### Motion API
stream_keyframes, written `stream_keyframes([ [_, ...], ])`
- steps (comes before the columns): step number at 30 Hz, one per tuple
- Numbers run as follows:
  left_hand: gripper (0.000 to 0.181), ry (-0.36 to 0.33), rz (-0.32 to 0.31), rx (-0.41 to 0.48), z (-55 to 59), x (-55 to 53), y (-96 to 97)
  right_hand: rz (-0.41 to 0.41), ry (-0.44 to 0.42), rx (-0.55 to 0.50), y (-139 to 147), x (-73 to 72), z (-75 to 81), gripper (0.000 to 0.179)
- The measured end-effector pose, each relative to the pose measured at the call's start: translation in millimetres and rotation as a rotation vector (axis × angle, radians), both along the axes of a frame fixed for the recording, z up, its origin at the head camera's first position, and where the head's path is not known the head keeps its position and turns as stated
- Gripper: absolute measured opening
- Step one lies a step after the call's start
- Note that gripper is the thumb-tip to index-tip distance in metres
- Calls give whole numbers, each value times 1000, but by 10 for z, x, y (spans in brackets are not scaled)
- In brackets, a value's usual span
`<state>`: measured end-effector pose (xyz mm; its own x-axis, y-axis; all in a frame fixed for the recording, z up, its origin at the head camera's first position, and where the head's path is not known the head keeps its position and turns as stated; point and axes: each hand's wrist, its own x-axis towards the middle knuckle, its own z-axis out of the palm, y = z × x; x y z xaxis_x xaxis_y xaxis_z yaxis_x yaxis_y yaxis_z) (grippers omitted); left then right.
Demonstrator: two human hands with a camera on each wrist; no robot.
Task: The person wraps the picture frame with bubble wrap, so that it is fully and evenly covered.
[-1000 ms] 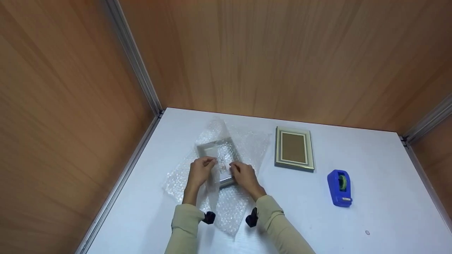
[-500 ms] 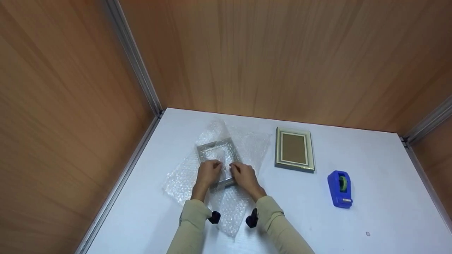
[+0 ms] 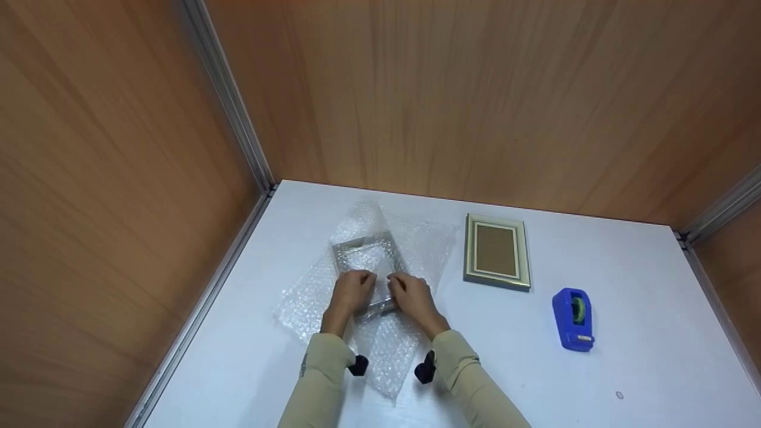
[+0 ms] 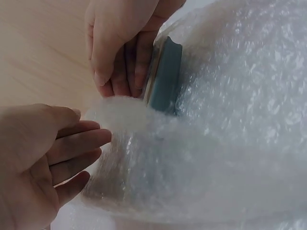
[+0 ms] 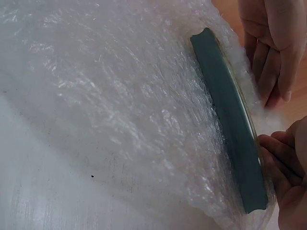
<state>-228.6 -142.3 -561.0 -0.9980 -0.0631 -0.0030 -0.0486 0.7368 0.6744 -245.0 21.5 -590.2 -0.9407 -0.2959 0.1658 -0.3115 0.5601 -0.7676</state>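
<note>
A picture frame [image 5: 232, 124] lies on a sheet of bubble wrap [image 3: 309, 300], with a flap of the wrap folded over it. In the head view its border shows through the clear wrap. My left hand [image 3: 352, 291] pinches the edge of the flap over the middle of the frame. Close beside it, my right hand [image 3: 411, 297] holds wrap at the frame's right side, fingers curled. The right wrist view shows the frame's greenish side bare between layers of wrap. What lies right between the fingertips is partly hidden.
A second picture frame [image 3: 497, 252], with a brown panel inside, lies to the right on the white table [image 3: 648, 297]. Nearer the front right stands a blue tape dispenser [image 3: 574, 320]. Wooden panels [image 3: 475, 101] close off the back and sides.
My left hand has moved right and slightly toward me, drawing the wrap flap across the frame. The right hand has stayed nearly in place.
</note>
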Motion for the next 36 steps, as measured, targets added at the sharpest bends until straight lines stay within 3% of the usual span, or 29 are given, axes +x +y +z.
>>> stream_keyframes([
  [4,21,-34,-92,-28,9,15,-38,8,-8,-23,-6,-3,-17,23],
  [8,22,-81,-196,-117,27,37,-49,29,-22,-48,-9,-5,-23,23],
  [13,27,-116,-262,-240,62,89,-39,53,-57,-82,6,3,7,22],
  [16,27,-118,-289,-278,80,115,-46,59,-69,-111,16,19,35,22],
  [24,26,-123,-337,-342,119,134,-40,90,73,-141,101,89,134,19],
  [32,25,-82,-371,-362,130,141,-38,238,34,-60,239,244,193,20],
  [36,26,-97,-382,-350,142,143,-48,319,31,0,302,353,185,25],
])
